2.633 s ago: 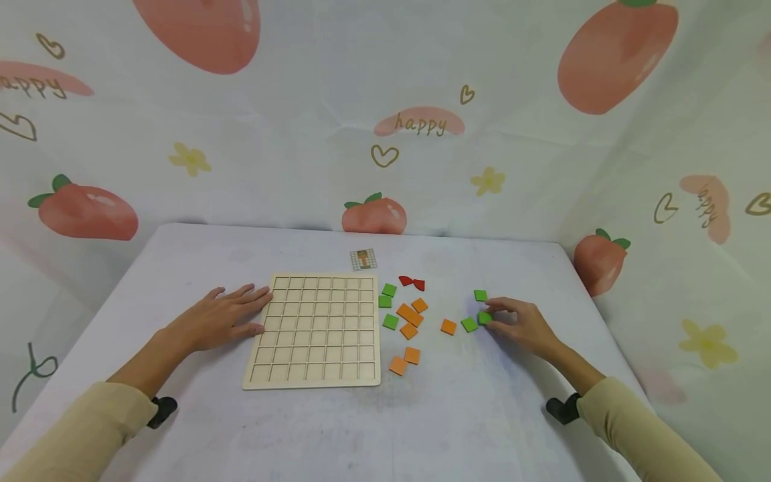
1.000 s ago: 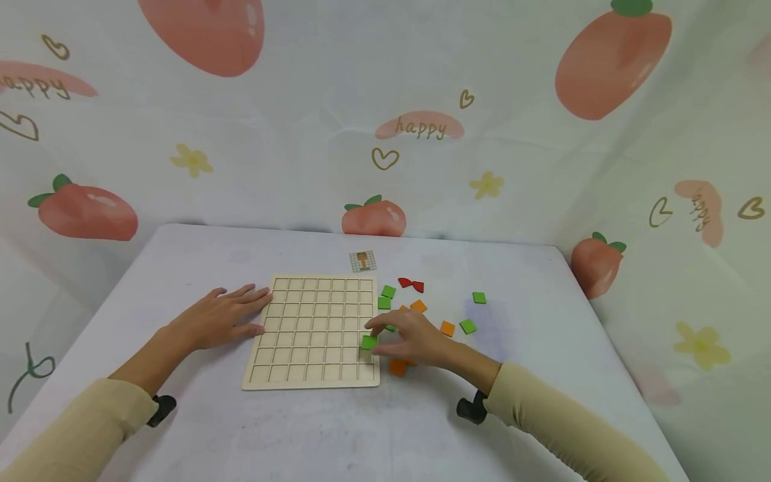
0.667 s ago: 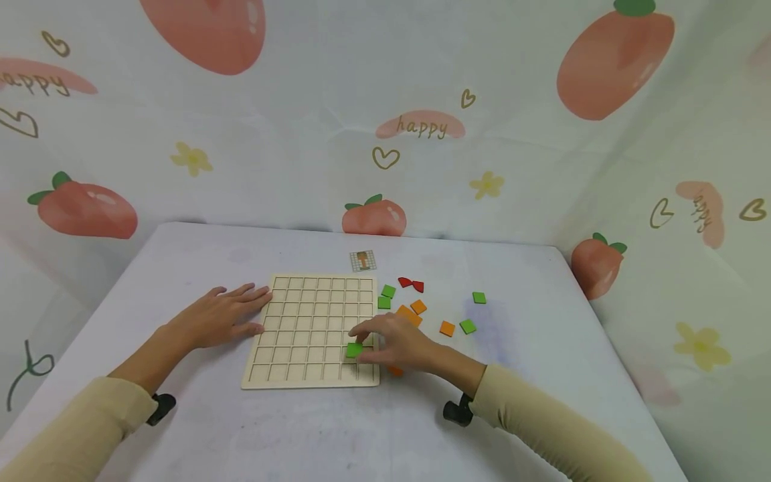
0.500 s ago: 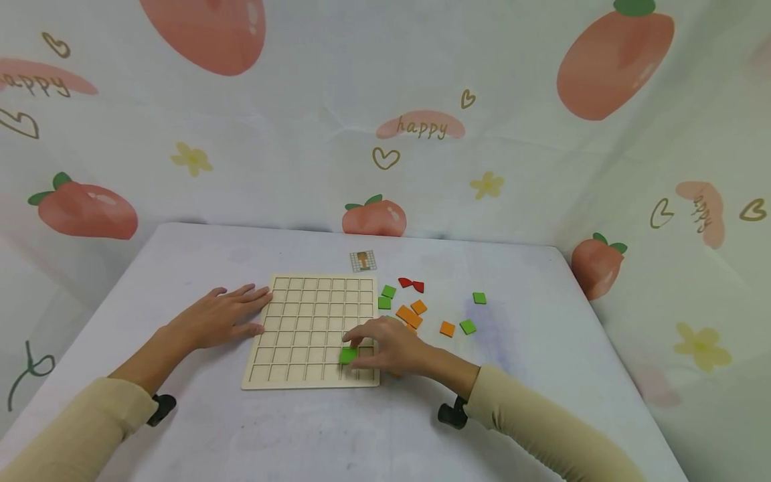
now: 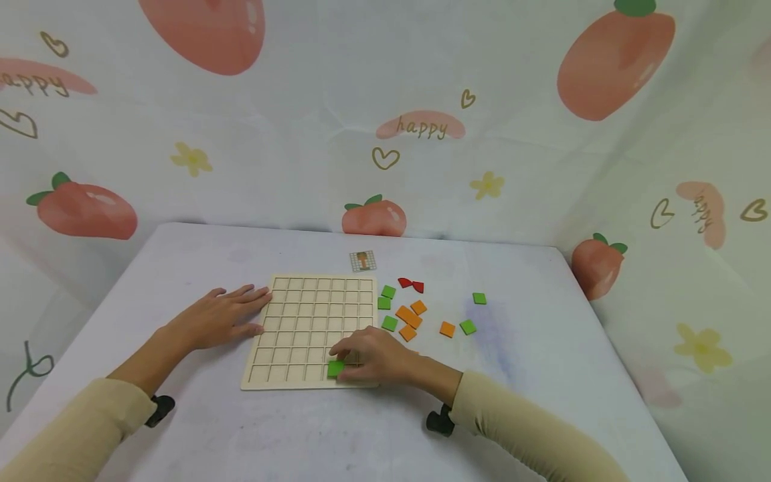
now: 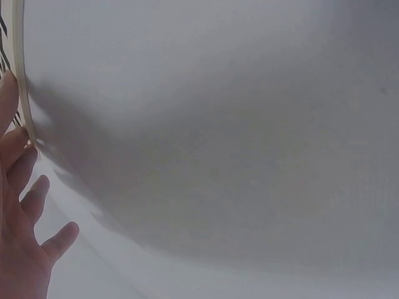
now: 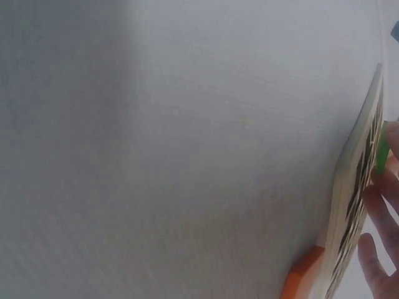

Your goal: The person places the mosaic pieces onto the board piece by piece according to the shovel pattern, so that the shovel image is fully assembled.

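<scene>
A pale wooden grid board [image 5: 301, 321] lies on the white table. My left hand [image 5: 219, 318] rests at the board's left edge, fingers straight and touching it; the left wrist view shows those fingers [image 6: 34, 199] by the rim. Over the front row of squares, right of the middle, my right hand [image 5: 379, 358] pinches a green square tile [image 5: 335, 369] between thumb and finger. In the right wrist view the green tile [image 7: 382, 149] sits between the fingertips, close to the board [image 7: 352, 193]. Whether it lies flat in a square I cannot tell.
Right of the board lie loose green tiles [image 5: 389, 323], orange tiles [image 5: 407, 333] and two red pieces [image 5: 411, 284]. Farther right are another orange tile [image 5: 447, 329] and two green ones [image 5: 468, 327]. A small picture card [image 5: 363, 260] lies behind the board.
My right hand picked up a green tile at the far right, carried it left over the board, then moved it toward the front row. The left hand has stayed in place.
</scene>
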A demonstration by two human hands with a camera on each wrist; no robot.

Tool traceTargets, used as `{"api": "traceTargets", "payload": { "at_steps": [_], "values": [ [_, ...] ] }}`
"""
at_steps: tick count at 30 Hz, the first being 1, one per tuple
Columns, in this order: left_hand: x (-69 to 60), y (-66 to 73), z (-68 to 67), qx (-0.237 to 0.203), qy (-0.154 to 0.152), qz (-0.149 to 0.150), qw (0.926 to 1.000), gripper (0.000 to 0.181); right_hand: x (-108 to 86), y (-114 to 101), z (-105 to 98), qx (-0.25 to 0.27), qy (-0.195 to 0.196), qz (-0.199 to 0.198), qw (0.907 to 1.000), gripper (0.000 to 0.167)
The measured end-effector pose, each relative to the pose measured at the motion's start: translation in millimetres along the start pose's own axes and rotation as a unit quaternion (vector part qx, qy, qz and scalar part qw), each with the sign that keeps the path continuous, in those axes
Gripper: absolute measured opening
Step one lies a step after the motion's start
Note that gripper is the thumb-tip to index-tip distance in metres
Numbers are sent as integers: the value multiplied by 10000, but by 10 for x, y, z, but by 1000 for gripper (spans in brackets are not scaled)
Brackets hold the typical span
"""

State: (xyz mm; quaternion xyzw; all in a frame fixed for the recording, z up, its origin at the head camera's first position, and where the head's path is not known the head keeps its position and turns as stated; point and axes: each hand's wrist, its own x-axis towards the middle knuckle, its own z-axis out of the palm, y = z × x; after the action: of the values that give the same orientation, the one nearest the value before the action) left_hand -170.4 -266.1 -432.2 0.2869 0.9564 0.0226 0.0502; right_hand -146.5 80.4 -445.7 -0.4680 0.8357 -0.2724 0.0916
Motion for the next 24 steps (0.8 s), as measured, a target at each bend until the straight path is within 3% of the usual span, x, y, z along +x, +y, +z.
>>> {"api": "traceTargets", "payload": {
  "at_steps": [9,24],
  "values": [
    [-3,4,8,-23,1,-10,10000,71,2,-33,46,-295,202,-278,9990,37],
    [7,-12,27,-40,44,-2,10000,71,36,-45,79,-443,201,-108,9988,42]
  ]
}}
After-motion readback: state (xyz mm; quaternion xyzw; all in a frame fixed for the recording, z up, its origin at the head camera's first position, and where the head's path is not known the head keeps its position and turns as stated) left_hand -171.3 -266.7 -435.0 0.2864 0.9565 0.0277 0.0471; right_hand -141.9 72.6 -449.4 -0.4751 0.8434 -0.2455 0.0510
